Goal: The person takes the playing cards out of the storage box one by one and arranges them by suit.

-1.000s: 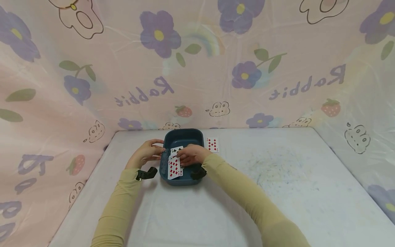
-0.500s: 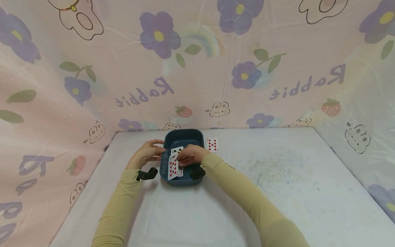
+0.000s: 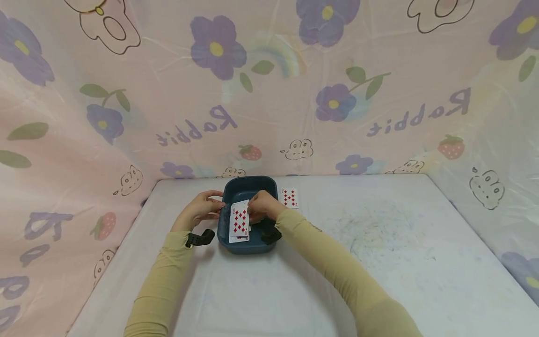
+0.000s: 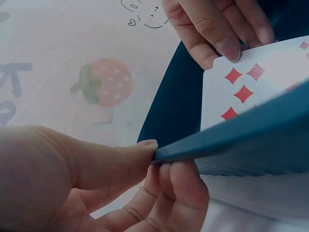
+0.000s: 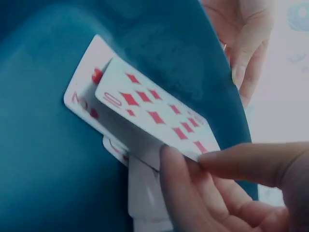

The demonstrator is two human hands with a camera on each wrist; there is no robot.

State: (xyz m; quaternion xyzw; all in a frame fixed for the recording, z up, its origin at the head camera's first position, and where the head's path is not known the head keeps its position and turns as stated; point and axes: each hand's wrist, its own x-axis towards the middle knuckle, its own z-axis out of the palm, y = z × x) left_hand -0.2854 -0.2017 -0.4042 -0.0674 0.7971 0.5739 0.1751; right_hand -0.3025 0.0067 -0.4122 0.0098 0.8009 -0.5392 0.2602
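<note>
A deep blue plastic basin (image 3: 248, 249) stands on the table with several playing cards inside. On its left side my left hand (image 3: 200, 208) pinches the rim (image 4: 231, 130) between thumb and fingers. My right hand (image 3: 265, 206) reaches over the basin and pinches one edge of the ten of diamonds (image 5: 154, 108). That card is tilted above the others in the right wrist view. Beneath it lies a heart card (image 5: 79, 94), partly covered. More white cards (image 5: 145, 193) sit under the right fingers, their faces mostly hidden.
Outside the basin, another diamond card (image 3: 290, 198) lies face up at its right. The white-covered table (image 3: 379, 281) has faint smudges on the right. A patterned pink cloth (image 3: 269, 93) hangs behind and along the sides.
My right hand has lifted and straightened the ten of diamonds, which now covers the club card seen before. The left hand has kept its place on the rim.
</note>
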